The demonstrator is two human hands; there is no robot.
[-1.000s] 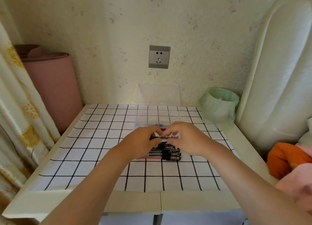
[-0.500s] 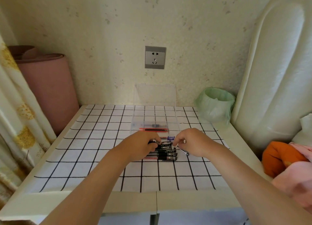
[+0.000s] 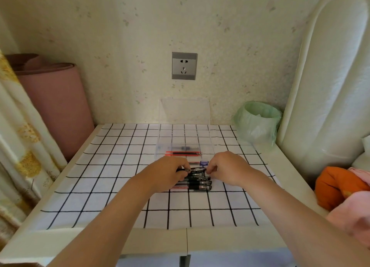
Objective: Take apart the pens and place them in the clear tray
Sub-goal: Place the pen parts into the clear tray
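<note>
A pile of several black pens [image 3: 197, 183] lies on the checked tablecloth, just in front of the clear tray [image 3: 160, 146]. The tray holds red and black refills [image 3: 183, 153] and a clear barrel [image 3: 184, 148]. A pen with a blue cap [image 3: 204, 163] lies at the tray's front edge. My left hand [image 3: 168, 173] pinches the left end of the topmost black pen [image 3: 197, 169]. My right hand [image 3: 227, 167] pinches its right end. The pen stays low, on top of the pile.
The tray's clear lid [image 3: 184, 110] stands upright against the wall. A bin with a green bag [image 3: 257, 122] sits at the back right. A pink roll [image 3: 56, 106] and a curtain stand on the left, with orange and pink cloth [image 3: 340, 188] on the right.
A second ago both hands met over the tray's front. They drew apart, the right one holding a thin part, and now both grip a pen on top of the pile.
</note>
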